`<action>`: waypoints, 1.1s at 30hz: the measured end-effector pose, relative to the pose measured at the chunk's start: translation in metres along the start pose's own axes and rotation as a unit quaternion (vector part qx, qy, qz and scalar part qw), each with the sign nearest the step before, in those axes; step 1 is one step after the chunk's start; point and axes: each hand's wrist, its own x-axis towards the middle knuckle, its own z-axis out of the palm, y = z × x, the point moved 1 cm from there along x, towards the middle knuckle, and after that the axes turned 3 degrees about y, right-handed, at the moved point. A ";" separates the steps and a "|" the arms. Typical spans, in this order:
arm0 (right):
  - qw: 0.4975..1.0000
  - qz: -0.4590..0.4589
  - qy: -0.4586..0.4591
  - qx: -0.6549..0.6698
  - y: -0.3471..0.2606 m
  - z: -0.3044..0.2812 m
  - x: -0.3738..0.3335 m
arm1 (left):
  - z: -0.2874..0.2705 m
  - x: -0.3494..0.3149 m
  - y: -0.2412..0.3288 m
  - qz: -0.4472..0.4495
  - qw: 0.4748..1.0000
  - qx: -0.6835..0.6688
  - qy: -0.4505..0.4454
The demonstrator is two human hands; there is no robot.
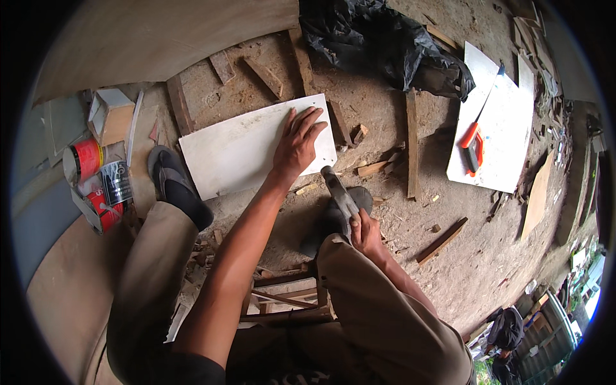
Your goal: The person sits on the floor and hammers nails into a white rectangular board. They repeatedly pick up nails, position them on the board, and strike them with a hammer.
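Observation:
A white rectangular board (234, 154) lies across the ground in front of me, with small dark dots like nail heads near its right end. My left hand (298, 144) rests flat on that end, fingers spread toward the far edge. In my right hand (366, 232) is a hammer (340, 192), gripped by its handle near my right knee. The hammer's head sits close to the board's near right corner; whether it touches the board I cannot tell.
A handsaw (473, 144) with an orange and black handle lies on another white board (497, 115) at right. Black plastic sheeting (378, 45) is heaped at the far side. Paint cans (117, 183) stand at left. Wood strips (412, 144) and scraps litter the dirt floor.

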 end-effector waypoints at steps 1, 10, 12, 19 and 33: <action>1.000 0.021 -0.001 -0.002 0.004 0.001 0.000 | 0.000 0.001 0.001 0.002 1.000 -0.002 0.000; 0.998 0.038 -0.002 -0.040 0.003 0.007 0.002 | -0.002 -0.001 0.000 -0.006 1.000 0.000 -0.007; 0.994 0.090 0.001 -0.068 -0.005 0.013 0.015 | 0.000 -0.002 -0.003 -0.009 1.000 -0.013 0.016; 0.996 0.060 -0.011 -0.072 0.002 0.006 0.012 | 0.003 -0.004 -0.004 -0.005 0.999 -0.014 0.028; 0.975 0.084 0.166 -0.118 -0.008 -0.033 0.067 | -0.005 -0.003 -0.006 -0.007 1.000 -0.009 -0.008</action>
